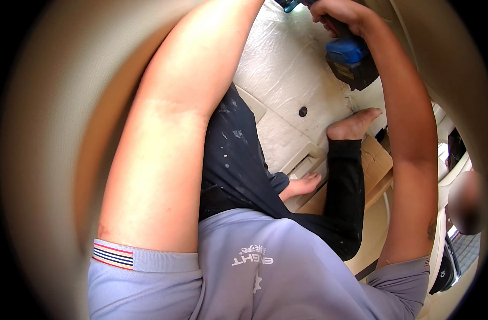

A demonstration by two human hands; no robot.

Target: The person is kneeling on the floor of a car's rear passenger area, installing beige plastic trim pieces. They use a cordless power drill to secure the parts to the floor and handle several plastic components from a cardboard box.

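Starting at the far left, a smooth beige panel (46,138) curves up the side of the frame. Next to it comes a grey sleeve with a striped cuff (113,257), and from it the left forearm (174,106) runs straight up and out over the top edge. The left grip is beyond the frame, so I cannot tell whether it's wide, narrow or holding anything!

Centre now: dark trousers (233,138) flecked with pale marks, a grey polo shirt (302,261) below. Crinkled whitish sheeting (281,64) covers the floor, a bare foot (302,185) at mid-frame, a round black disc (303,111) above it.

Upper right, here's the action: the right grip (346,10) is wrapped around the handle of a blue-and-black cordless drill (348,49), battery end hanging down, front end at the top edge with a bright light beside it. Below the drill, another bare foot (353,125), then a brown cardboard piece (376,160), and the right arm (412,122) stretching up alongside.
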